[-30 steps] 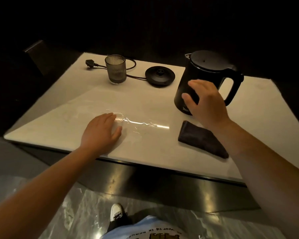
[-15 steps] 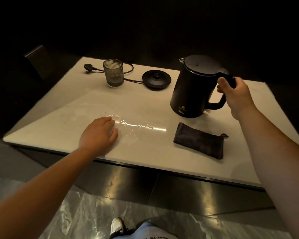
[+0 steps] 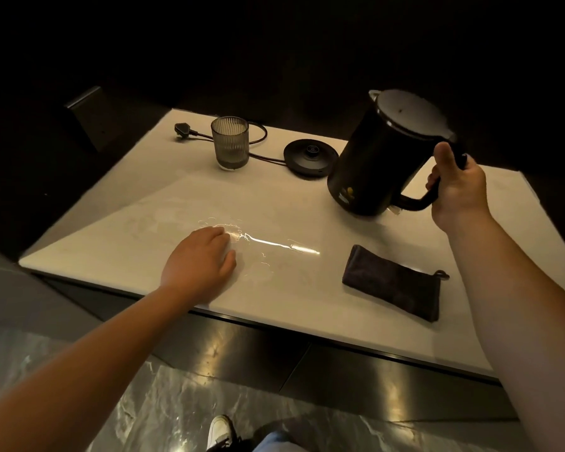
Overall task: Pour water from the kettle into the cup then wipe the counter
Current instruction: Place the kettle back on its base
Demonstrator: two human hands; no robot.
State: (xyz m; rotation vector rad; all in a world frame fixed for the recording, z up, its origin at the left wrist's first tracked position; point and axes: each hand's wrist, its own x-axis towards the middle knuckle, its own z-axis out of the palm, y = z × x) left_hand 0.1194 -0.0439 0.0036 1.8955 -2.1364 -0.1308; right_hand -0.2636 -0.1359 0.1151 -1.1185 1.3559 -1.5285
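A pale stone counter (image 3: 356,324) is seen from above, set against a dark background. The black kettle (image 3: 377,164) is held near the far right corner, tilted with its spout toward the far left and its base seemingly just clear of the surface. Its handle is enclosed by the right hand (image 3: 455,190), fingers wrapped and thumb laid on top. The kettle is judged rigid and, if filled, fairly heavy; the handle is the proper place to take hold, and a steady tilt will be needed. A small yellowish mark is visible low on its body, too small to be read. The left hand (image 3: 199,269) is laid flat and empty, fingers loosely spread, near the front edge beside a glistening wet patch (image 3: 274,246). A dark folded cloth (image 3: 393,282), soft and light by appearance, is left toward the front right. The round kettle base (image 3: 310,156) and the ribbed glass cup (image 3: 230,143), judged fragile and slippery, are placed along the far edge, well apart from the kettle. No legible writing is found.
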